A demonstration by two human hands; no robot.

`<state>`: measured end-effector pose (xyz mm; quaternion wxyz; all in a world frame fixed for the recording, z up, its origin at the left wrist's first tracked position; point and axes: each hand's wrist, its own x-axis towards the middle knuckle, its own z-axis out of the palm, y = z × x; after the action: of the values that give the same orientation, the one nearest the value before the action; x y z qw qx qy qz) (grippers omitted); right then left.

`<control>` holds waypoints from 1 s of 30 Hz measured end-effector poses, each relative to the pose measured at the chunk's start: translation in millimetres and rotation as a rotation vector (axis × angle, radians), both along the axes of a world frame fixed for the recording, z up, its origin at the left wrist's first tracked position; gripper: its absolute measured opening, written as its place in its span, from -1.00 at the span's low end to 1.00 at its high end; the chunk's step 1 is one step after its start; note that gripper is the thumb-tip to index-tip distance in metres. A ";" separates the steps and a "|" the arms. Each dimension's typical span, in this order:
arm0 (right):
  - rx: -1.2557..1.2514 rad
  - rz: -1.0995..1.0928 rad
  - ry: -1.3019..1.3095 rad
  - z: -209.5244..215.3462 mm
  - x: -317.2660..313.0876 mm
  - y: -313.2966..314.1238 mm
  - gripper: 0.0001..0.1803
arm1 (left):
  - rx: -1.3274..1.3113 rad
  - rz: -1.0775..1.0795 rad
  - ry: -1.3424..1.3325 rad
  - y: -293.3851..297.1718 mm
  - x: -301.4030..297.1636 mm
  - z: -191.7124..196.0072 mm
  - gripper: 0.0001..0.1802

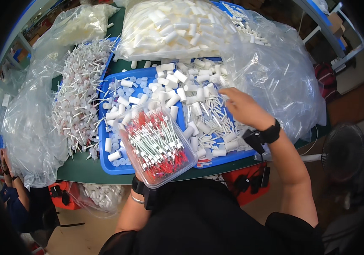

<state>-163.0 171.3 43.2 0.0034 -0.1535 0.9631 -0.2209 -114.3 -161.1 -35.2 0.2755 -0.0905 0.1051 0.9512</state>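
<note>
A clear plastic box full of white sticks with red ends and small white blocks is tilted over the front edge of the blue trays. My left hand holds it from below, its fingers mostly hidden behind the box. Over the right-hand blue tray is my right hand, fingers stretched out above thin white sticks and thicker white cylinders; I see nothing held in it. The left-hand blue tray carries white cylinders and small translucent round caps.
A large bag of white cylinders stands at the back. Left of the trays is a heap of white sticks with translucent caps, beside a clear plastic bag. Another clear bag lies right. A fan and another person's arm flank the table.
</note>
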 end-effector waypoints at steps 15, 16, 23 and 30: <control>0.557 -0.150 0.032 -41.5 -16.6 15.5 -0.45 | 0.061 -0.009 -0.036 0.1 2.0 -0.6 -0.18; 0.560 -0.146 -0.010 -40.2 -18.0 14.1 -0.44 | 0.062 -0.007 -0.036 -0.8 1.8 -0.4 -0.18; 0.556 -0.041 0.054 -56.9 45.7 -20.8 -0.36 | 0.084 0.006 -0.037 -0.3 2.3 -1.5 -0.19; 0.245 0.002 0.039 -33.1 20.4 -29.4 -0.57 | 0.077 0.005 -0.039 -1.1 3.2 -1.9 -0.19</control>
<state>-142.5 141.9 10.2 0.0037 -0.1570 0.9827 -0.0984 -111.1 -162.2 -37.0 0.2784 -0.0984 0.0628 0.9533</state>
